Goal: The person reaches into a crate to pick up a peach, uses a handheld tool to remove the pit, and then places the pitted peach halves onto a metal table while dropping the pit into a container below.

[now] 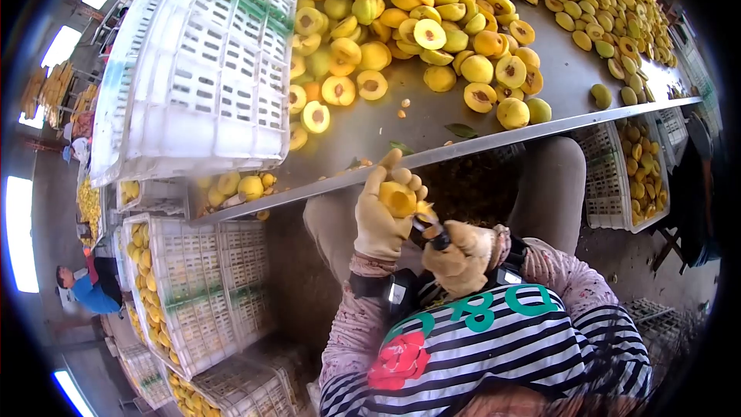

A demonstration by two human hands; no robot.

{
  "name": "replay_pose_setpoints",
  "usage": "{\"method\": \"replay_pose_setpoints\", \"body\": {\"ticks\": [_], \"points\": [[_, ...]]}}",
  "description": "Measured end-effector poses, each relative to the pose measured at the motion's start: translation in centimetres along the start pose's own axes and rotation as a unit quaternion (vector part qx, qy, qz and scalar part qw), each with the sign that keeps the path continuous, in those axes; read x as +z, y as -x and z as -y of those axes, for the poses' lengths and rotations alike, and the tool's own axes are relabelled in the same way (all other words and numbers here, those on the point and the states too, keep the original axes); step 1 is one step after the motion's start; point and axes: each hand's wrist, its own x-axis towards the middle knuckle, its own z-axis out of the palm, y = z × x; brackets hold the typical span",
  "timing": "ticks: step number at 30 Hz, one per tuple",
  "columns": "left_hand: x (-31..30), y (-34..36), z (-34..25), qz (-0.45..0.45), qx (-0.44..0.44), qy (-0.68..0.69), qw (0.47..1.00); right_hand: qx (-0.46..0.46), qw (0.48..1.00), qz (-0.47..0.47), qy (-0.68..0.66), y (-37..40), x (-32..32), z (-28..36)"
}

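My left hand (382, 212), in a pale glove, holds a yellow halved fruit (397, 199) with its hollow side up, just in front of the metal table's edge. My right hand (461, 257), in a tan glove, is closed around the dark handle of a small tool (434, 233). The tool's tip is close to the fruit, with a bit of yellow flesh beside it; whether they touch is unclear. Beyond my hands, a large pile of halved yellow fruits (432, 31) lies on the metal table (363, 130).
A white crate (201, 69) stands on the table at left. Stacked fruit-filled crates (204, 278) are below it, and another crate (610, 177) is at right. The table's raised metal rim (478, 144) runs in front of my knees. A person in blue (94, 293) is far left.
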Motion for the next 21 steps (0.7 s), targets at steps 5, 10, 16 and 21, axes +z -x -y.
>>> {"method": "replay_pose_setpoints", "body": {"ticks": [5,10,16,21], "points": [[-2.6,4.9,-3.6,-0.044,0.085,0.02,0.995,-0.055,0.808,-0.555,0.189,-0.5,2.3,0.1],[-11.1,18.9,-4.9,-0.259,0.258,-0.21,0.907,-0.037,0.703,-0.645,0.298,1.6,-3.5,-1.2],[-27.0,43.8,5.7,-0.704,0.291,-0.381,0.524,0.031,0.641,-0.711,0.287,2.2,-6.4,-2.2],[-37.8,55.5,21.2,-0.892,0.006,-0.352,0.283,0.121,0.442,-0.59,0.665,4.9,-9.0,-2.1]]}}
